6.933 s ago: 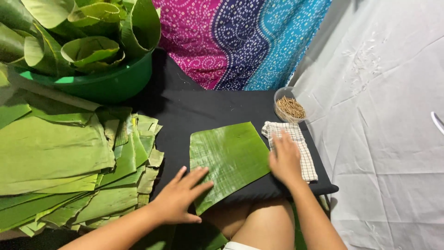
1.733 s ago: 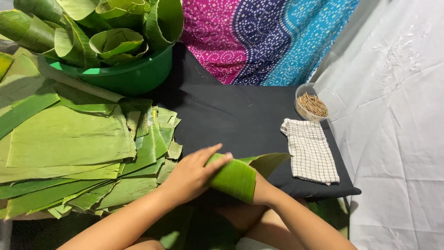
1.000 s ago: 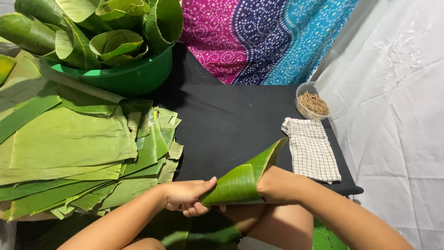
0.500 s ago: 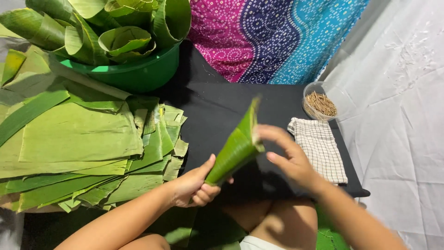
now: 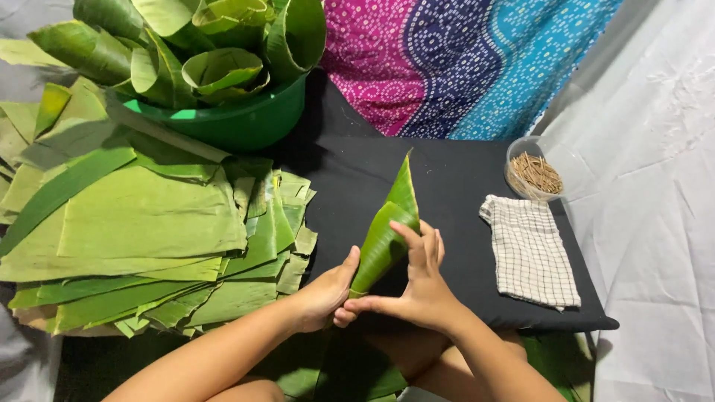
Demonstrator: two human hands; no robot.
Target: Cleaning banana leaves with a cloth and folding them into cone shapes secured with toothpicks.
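Both hands grip a banana-leaf cone (image 5: 386, 238) held upright above the black desk (image 5: 462, 186): the left hand (image 5: 324, 294) curls around its lower end, the right hand (image 5: 421, 286) presses flat fingers against its side. A stack of cut leaves (image 5: 141, 238) lies left; a checked cloth (image 5: 530, 251) and a clear bowl of sticks (image 5: 535, 171) lie right.

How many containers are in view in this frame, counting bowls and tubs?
2. A green tub full of rolled leaves stands at the top left, behind the stack of flat leaves. A small clear bowl of sticks sits at the right, just above the checked cloth. Others may be out of frame.
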